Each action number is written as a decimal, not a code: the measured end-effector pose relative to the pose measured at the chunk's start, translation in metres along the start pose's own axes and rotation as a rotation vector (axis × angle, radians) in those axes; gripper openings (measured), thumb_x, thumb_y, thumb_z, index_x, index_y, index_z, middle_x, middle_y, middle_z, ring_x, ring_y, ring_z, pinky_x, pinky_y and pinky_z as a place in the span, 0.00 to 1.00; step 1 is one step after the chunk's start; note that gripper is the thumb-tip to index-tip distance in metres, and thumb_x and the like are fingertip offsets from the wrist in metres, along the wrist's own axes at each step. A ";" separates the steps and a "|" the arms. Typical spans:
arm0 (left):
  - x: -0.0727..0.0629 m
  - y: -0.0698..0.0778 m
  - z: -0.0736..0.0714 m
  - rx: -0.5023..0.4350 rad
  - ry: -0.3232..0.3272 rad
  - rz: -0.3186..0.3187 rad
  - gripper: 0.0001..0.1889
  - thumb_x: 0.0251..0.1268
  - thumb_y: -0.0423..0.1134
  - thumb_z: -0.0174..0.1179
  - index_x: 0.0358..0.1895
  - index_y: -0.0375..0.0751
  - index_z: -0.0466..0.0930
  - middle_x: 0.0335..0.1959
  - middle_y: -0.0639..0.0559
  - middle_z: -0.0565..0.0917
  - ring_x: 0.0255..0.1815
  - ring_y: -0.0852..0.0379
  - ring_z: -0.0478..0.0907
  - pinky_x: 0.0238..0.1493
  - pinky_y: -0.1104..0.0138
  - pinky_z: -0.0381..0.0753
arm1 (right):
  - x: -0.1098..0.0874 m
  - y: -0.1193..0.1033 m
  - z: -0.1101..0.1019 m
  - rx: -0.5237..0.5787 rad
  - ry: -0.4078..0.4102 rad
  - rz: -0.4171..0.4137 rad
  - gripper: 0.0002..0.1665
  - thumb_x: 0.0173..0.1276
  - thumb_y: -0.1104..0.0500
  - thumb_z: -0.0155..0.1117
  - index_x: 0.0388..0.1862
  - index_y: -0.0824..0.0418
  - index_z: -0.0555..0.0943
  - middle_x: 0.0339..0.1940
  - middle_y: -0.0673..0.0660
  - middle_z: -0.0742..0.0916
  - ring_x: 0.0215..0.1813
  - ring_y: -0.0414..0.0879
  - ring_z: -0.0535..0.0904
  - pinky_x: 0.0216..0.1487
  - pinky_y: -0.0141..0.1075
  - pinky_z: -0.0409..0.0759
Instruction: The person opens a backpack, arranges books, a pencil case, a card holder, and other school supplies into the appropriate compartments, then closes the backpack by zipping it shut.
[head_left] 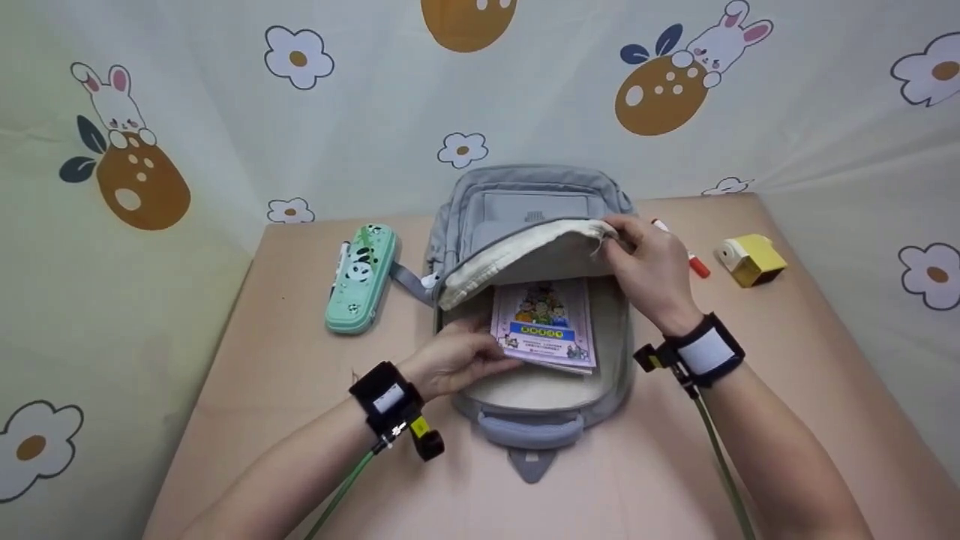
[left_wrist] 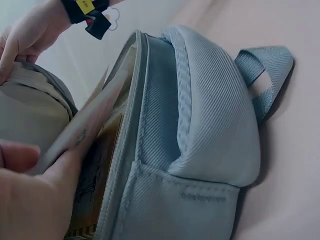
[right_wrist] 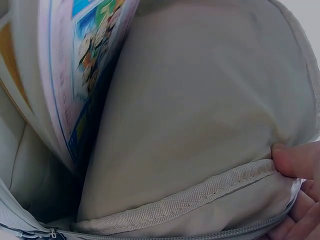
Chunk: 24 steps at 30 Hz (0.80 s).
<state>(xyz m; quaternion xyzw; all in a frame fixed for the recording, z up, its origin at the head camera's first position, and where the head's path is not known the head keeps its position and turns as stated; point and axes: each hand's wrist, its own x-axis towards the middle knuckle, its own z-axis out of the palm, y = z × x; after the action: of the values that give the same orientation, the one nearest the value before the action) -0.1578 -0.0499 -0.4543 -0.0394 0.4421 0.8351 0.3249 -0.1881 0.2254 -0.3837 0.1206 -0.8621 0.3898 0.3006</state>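
Note:
A grey backpack (head_left: pixel 532 202) lies unzipped, its cream-lined flap (head_left: pixel 536 251) raised. My right hand (head_left: pixel 652 270) pinches the flap's edge between thumb and fingers; the right wrist view shows the thumb on the lining (right_wrist: pixel 200 110). Inside the main compartment is a pink-bordered book (head_left: pixel 551 349) with cartoon figures on its cover. My left hand (head_left: pixel 465 356) grips its lower left corner, thumb on the cover side. Beneath the book, a brown, dark-printed item (left_wrist: pixel 97 170) shows in the left wrist view; its kind is unclear. The book's upper part is hidden under the flap.
A mint panda pencil case (head_left: pixel 360 281) lies left of the backpack, with a white pen-like item (head_left: pixel 341 266) along its side. Right of it are a red-and-white marker (head_left: pixel 699 265) and a yellow-and-white pencil sharpener (head_left: pixel 754 259). Patterned cloth (head_left: pixel 375 135) hangs behind the table.

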 end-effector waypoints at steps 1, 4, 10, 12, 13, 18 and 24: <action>0.001 -0.001 0.000 0.010 -0.015 -0.005 0.48 0.60 0.10 0.41 0.83 0.39 0.37 0.78 0.31 0.55 0.73 0.34 0.66 0.64 0.53 0.77 | 0.000 0.000 0.000 0.001 -0.002 0.003 0.14 0.67 0.68 0.66 0.50 0.63 0.88 0.40 0.54 0.90 0.28 0.43 0.73 0.26 0.29 0.63; 0.004 -0.005 0.000 0.061 -0.024 0.008 0.49 0.61 0.09 0.42 0.84 0.42 0.35 0.81 0.35 0.53 0.71 0.36 0.68 0.65 0.53 0.76 | -0.001 0.000 0.000 0.010 -0.013 0.011 0.14 0.68 0.68 0.65 0.50 0.62 0.88 0.41 0.54 0.90 0.29 0.43 0.74 0.27 0.29 0.64; 0.011 -0.005 0.000 0.119 0.074 -0.010 0.34 0.70 0.16 0.50 0.77 0.24 0.51 0.65 0.25 0.73 0.58 0.40 0.82 0.60 0.61 0.79 | -0.002 0.001 0.001 0.036 -0.020 0.015 0.14 0.68 0.69 0.65 0.50 0.63 0.88 0.43 0.54 0.90 0.36 0.42 0.79 0.34 0.27 0.71; 0.011 -0.004 0.001 0.111 0.087 -0.046 0.30 0.73 0.19 0.49 0.75 0.20 0.53 0.61 0.25 0.76 0.57 0.40 0.83 0.58 0.63 0.80 | -0.003 0.002 0.001 0.042 -0.019 0.013 0.14 0.67 0.69 0.65 0.50 0.63 0.88 0.42 0.54 0.90 0.36 0.42 0.79 0.35 0.27 0.71; 0.010 -0.003 0.001 0.108 0.081 -0.059 0.29 0.74 0.20 0.49 0.75 0.20 0.53 0.61 0.25 0.76 0.57 0.40 0.83 0.58 0.63 0.80 | -0.004 0.002 0.000 0.044 -0.018 0.014 0.14 0.67 0.69 0.65 0.50 0.63 0.88 0.42 0.54 0.90 0.35 0.42 0.79 0.33 0.27 0.71; -0.003 0.007 0.002 0.205 -0.004 -0.072 0.32 0.73 0.20 0.49 0.77 0.22 0.50 0.65 0.26 0.73 0.66 0.37 0.76 0.64 0.59 0.76 | -0.006 0.003 0.000 0.034 -0.030 0.014 0.13 0.68 0.69 0.65 0.50 0.63 0.87 0.42 0.55 0.90 0.29 0.43 0.75 0.26 0.27 0.67; -0.029 0.020 0.006 0.643 -0.131 0.031 0.39 0.72 0.28 0.56 0.78 0.22 0.44 0.74 0.25 0.62 0.71 0.33 0.67 0.70 0.53 0.69 | -0.008 0.005 0.000 0.017 -0.041 0.024 0.14 0.68 0.68 0.65 0.51 0.63 0.87 0.44 0.55 0.90 0.32 0.42 0.77 0.30 0.26 0.70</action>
<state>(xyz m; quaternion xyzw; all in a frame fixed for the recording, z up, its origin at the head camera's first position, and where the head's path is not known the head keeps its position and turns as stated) -0.1449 -0.0680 -0.4264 0.1255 0.6618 0.6584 0.3358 -0.1837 0.2284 -0.3912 0.1209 -0.8661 0.3979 0.2772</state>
